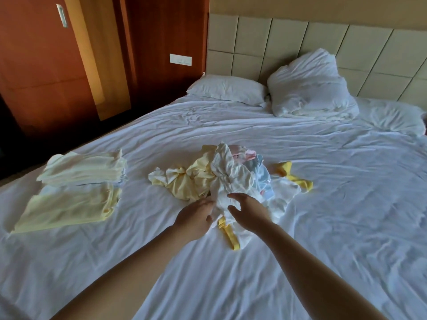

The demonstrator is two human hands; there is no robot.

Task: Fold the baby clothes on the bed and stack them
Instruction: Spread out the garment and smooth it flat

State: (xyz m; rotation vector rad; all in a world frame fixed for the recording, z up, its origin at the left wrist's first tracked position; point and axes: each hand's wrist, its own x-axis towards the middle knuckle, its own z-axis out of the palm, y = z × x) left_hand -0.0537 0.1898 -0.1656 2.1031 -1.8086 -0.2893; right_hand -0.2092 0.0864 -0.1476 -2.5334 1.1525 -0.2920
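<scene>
Pretty much everything was white: the bed sheet (300, 204) and both pillows (226, 88) (309, 84), all plain. The headboard (288, 35) was cream, in a grid of square panels. The wardrobe (41, 65) was reddish-brown wood with a lighter tan strip, and the switch plate (180, 59) was white. Both folded stacks (69, 204) (85, 168) were pale yellow. The loose pile was a mix: a pale yellow piece (184, 181), a white garment (231, 181) with bright yellow trim (228, 234), a light blue piece (261, 174), a pink piece (240, 153) and a mustard-yellow piece (293, 175).
</scene>
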